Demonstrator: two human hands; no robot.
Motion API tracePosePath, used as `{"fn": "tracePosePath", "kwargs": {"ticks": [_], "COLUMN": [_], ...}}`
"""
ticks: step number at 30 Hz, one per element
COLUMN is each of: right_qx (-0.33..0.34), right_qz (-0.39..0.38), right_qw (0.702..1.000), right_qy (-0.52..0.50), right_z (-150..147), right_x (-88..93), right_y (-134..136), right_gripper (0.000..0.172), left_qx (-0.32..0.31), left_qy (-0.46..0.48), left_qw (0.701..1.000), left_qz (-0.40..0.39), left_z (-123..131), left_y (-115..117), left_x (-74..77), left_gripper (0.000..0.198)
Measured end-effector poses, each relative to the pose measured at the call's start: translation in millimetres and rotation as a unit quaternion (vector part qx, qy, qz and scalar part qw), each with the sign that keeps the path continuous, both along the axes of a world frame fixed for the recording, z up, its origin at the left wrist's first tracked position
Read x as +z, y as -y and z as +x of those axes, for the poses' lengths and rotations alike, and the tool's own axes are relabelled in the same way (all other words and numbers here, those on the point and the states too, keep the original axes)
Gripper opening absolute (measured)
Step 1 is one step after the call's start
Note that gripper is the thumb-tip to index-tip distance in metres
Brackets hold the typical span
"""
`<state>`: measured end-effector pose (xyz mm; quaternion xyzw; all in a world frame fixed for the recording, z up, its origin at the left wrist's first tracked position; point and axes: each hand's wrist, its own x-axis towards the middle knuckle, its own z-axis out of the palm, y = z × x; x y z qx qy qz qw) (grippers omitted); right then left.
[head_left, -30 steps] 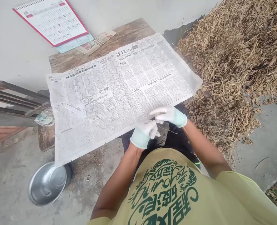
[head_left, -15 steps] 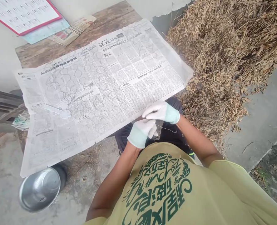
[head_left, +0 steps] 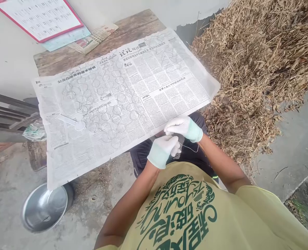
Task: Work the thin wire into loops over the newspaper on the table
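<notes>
My left hand (head_left: pixel 163 150) and my right hand (head_left: pixel 184 127), in white gloves with mint cuffs, are close together over my lap at the table's front edge. A thin pale wire (head_left: pixel 192 150) runs out from between them in a slack curve to the right. The fingers of both hands are closed in a pinch on it; the exact grip point is hidden by the gloves. Many thin wire loops (head_left: pixel 116 110) lie scattered over a spread newspaper (head_left: pixel 166 100). A white flat tool with a round end (head_left: pixel 69 121) rests on the paper's left part.
The newspaper covers a worn wooden table (head_left: pixel 140 24) and hangs over its front edge. A metal pot (head_left: pixel 43 208) stands on the floor at lower left. A calendar (head_left: pixel 43 17) hangs on the wall. Dry stalks (head_left: pixel 242 69) are heaped at right, and a slatted wooden chair (head_left: pixel 10 109) is at left.
The view has shifted slightly, so the table sits further right. My right fingers have parted a little from the left ones; the wire still trails to the right.
</notes>
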<state>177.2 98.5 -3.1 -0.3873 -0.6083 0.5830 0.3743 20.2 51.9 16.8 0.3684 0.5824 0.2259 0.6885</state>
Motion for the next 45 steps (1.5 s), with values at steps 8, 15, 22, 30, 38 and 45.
{"fn": "tracePosePath", "kwargs": {"ticks": [8,15,22,30,38,45], "right_qx": [0.000,0.038,0.060,0.062,0.013,-0.116], "right_qz": [-0.020,-0.001,0.007,0.010,-0.110,-0.261], "right_qw": [0.997,0.985,0.978,0.972,0.964,0.933], "right_qy": [-0.070,-0.168,-0.200,-0.228,-0.242,-0.220], "right_z": [5.4,10.7,12.2,12.6,22.2,38.1], "right_x": [-11.4,-34.1,-45.7,-39.3,-53.5,-69.3], "right_y": [-3.7,-9.0,-1.9,2.6,-0.6,26.9], "right_gripper": [0.018,0.018,0.019,0.018,0.045,0.060], "left_qx": [0.019,0.046,0.018,0.040,0.092,0.186], "left_qy": [0.038,0.121,0.146,0.190,0.052,0.007], "left_qw": [0.999,0.991,0.989,0.980,0.981,0.958], "left_qz": [0.018,0.012,0.019,0.030,0.161,0.220], "left_z": [-3.8,-11.1,-23.4,-21.8,-19.8,-16.9], "left_y": [-0.2,5.7,12.6,18.3,19.5,18.2], "left_x": [-8.9,-20.5,-20.1,-19.1,-17.0,-18.6], "left_gripper": [0.037,0.038,0.044,0.049,0.044,0.044]}}
